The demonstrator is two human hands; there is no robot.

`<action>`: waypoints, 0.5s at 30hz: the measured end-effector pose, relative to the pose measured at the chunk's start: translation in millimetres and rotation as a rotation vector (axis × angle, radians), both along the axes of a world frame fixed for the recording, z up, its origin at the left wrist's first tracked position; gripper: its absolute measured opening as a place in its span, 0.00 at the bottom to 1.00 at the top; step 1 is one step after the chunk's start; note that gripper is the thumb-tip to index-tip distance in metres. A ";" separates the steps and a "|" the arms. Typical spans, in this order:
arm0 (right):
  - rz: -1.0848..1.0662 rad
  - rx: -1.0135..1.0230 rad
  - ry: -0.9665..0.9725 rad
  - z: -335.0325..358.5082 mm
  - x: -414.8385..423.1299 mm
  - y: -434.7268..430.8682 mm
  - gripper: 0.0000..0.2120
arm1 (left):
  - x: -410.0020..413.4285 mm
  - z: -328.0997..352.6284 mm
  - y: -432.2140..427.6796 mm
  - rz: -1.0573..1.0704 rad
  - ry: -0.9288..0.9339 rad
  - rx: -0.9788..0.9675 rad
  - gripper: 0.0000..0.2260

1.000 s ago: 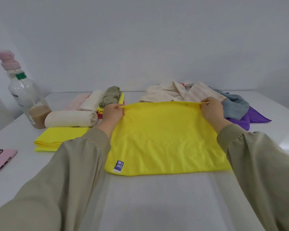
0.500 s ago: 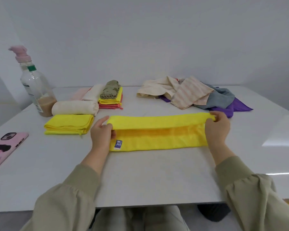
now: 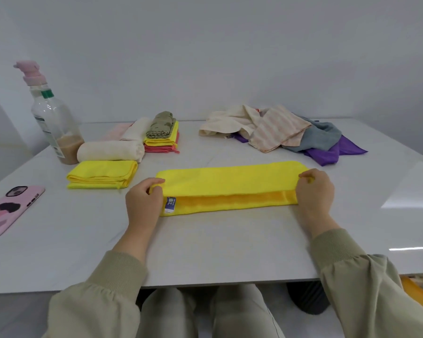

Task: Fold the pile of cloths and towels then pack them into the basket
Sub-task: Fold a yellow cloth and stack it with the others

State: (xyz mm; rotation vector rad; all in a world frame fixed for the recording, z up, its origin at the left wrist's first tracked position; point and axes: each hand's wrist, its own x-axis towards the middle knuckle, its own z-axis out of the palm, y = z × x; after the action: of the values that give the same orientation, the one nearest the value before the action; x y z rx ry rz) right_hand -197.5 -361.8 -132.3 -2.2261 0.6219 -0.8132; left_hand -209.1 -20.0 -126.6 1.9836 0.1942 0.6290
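While left hand (image 3: 143, 203) and right hand (image 3: 314, 193) pinch its ends | yellow cloth (image 3: 230, 184) folded

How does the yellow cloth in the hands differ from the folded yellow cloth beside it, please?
The held yellow cloth is a long, thin strip; the folded yellow cloth is a short, thick bundle. The left hand and right hand pinch the strip's ends; the bundle lies untouched. Both are yellow.

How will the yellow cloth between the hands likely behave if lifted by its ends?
Probably floppy: the yellow cloth lies in soft flat layers, so its middle would likely sag between the left hand and right hand. It looks thin, so likely light. Its fuzzy surface suggests little slipping, though the fold might open.
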 end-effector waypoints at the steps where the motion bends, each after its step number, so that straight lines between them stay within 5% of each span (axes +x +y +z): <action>1: 0.003 -0.072 0.134 -3.0 1.5 -0.9 0.11 | -2.9 -3.6 0.3 -0.002 0.072 0.143 0.13; 3: 0.032 -0.199 0.364 -7.7 4.6 0.1 0.11 | -6.3 -9.1 -1.5 -0.024 0.252 0.424 0.12; 6: 0.049 -0.289 0.428 -8.4 13.8 2.5 0.12 | 0.8 -8.4 -4.6 -0.059 0.345 0.535 0.13; 11: 0.067 -0.293 0.421 -7.1 42.2 -2.5 0.16 | 48.0 0.5 -2.5 -0.097 0.409 0.439 0.15; 15: 0.064 -0.225 0.342 -5.9 65.9 -7.1 0.18 | 74.5 -1.5 -6.5 -0.036 0.291 0.225 0.15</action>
State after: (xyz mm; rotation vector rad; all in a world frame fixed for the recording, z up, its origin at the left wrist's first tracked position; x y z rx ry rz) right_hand -131.6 -368.9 -138.2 -2.6057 0.6386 -0.4910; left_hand -134.6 -26.5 -128.1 2.2881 0.2739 0.3477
